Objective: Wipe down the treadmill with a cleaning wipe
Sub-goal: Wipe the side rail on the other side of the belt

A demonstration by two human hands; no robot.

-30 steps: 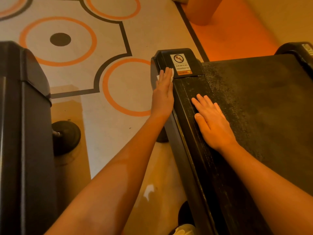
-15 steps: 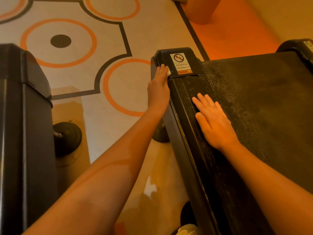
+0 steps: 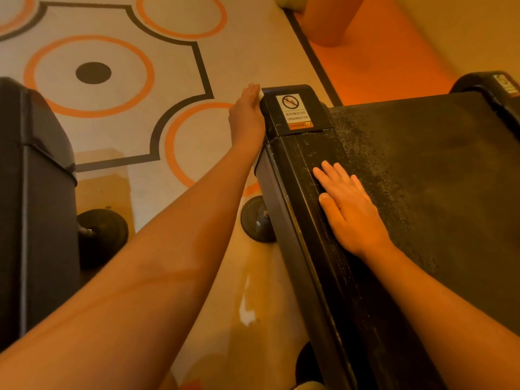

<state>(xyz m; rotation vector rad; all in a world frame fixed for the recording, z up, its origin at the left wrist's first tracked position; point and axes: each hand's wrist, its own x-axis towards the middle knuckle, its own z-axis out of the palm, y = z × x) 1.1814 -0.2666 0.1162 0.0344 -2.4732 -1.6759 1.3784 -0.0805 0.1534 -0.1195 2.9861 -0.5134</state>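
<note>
Wiping which bit now? (checker)

Outer side of the end cap [image 3: 318, 108] on the treadmill [image 3: 351, 305]. My left hand [image 3: 246, 119] presses the cleaning wipe [image 3: 261, 94] against it, fingers straight. Only a white corner shows at the fingertips. (me)

Other hand? (checker)

My right hand [image 3: 349, 204] lies flat on the side rail [image 3: 306, 153], holding nothing, well apart from the left. (me)

Tips? (checker)

My call: press firmly, drag along the rail's outer face in one long pass, brace with the right. Then do the cap top round the warning sticker [image 3: 294, 111]. The belt [image 3: 436, 164] looks speckled, so it likely needs several passes. (me)
</note>
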